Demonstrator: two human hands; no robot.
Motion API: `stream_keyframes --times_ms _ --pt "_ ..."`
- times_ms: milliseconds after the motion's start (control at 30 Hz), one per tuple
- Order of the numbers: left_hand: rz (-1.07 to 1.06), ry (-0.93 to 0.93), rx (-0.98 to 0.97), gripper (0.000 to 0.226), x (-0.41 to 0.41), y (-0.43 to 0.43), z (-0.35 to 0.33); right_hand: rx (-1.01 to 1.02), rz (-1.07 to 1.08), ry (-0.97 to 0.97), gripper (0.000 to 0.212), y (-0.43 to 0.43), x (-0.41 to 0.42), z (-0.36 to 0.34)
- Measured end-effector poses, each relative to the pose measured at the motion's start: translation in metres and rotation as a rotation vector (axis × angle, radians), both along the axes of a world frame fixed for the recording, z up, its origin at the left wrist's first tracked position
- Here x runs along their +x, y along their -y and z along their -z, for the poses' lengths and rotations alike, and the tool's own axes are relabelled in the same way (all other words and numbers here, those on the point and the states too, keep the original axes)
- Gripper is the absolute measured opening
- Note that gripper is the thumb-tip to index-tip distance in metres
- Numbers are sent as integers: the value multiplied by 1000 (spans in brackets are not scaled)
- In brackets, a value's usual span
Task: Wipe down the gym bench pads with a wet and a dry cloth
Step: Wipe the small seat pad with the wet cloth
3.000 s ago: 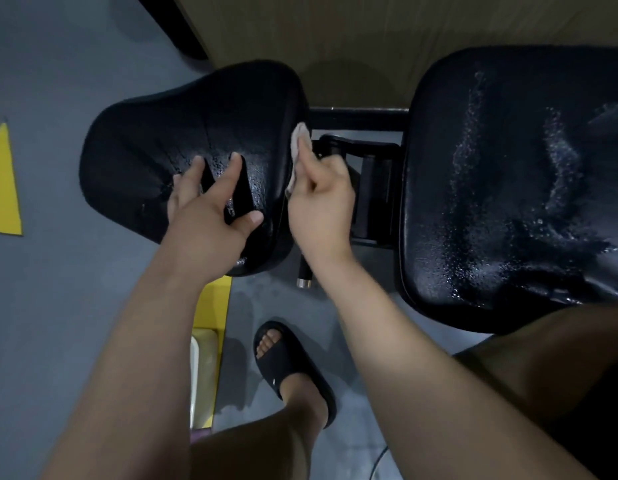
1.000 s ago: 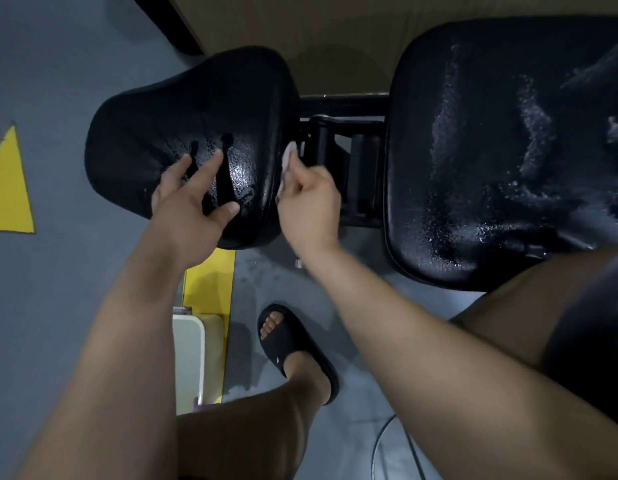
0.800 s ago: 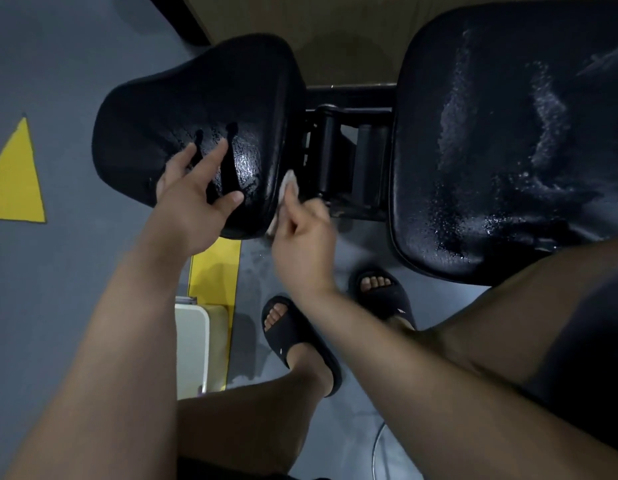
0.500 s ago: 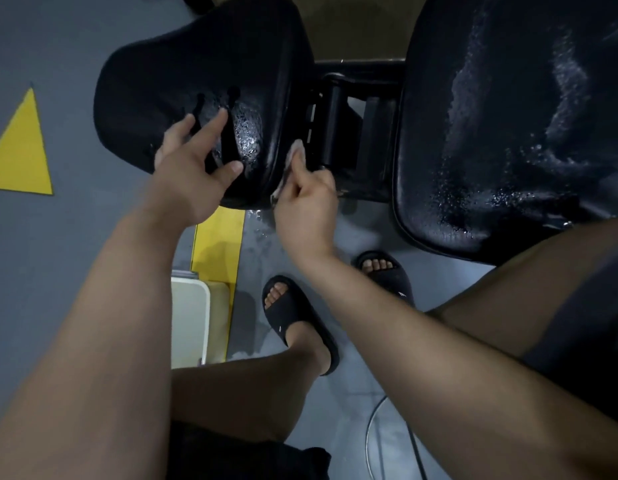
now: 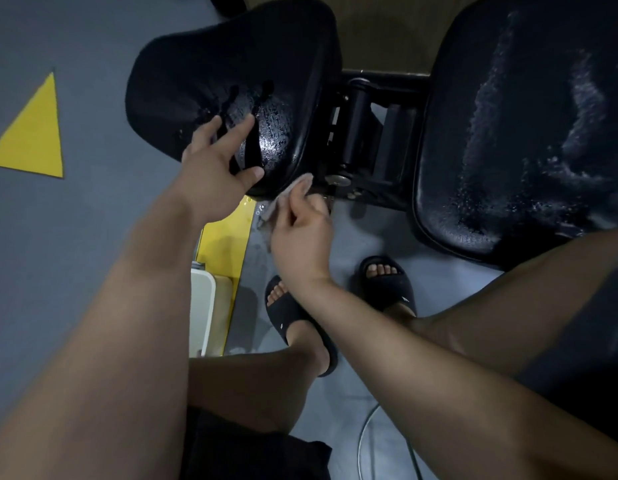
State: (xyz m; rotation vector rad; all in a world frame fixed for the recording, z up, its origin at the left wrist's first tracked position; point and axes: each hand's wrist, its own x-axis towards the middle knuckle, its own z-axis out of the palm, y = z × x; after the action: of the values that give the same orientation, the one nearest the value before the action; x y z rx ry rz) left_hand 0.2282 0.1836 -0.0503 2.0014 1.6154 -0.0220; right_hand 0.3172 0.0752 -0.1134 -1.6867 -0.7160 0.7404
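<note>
Grey floor (image 5: 58, 254) with a yellow triangle (image 5: 34, 133) lies beneath the 2 black pads; your left hand (image 5: 214, 164) rests on the wet smaller pad (image 5: 214, 64), fingers straight and spread, gripping nothing; your right hand (image 5: 300, 233) pinches a pale cloth (image 5: 283, 199) between thumb and fingers, pressed against that pad's near lower edge, just beside the black hinge frame (image 5: 359, 133); the larger pad (image 5: 525, 116) sits to the right, streaked with droplets; black sandals (image 5: 286, 320) stand below your hands.
</note>
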Motion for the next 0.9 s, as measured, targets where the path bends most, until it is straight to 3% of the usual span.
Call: stream_keyframes --times_ms 233,400,700,900 --pt "-13 7 -8 70 2 4 -3 -20 70 -41 28 -17 22 -3" --pt "-21 11 -19 70 5 5 -7 -36 -92 -226 26 14 -5 -9" --pt "-19 6 -42 75 -1 10 -3 -75 95 -369 16 2 -8 7" --pt "-11 5 -51 78 -1 11 -4 -144 290 -723 13 -4 4 6"
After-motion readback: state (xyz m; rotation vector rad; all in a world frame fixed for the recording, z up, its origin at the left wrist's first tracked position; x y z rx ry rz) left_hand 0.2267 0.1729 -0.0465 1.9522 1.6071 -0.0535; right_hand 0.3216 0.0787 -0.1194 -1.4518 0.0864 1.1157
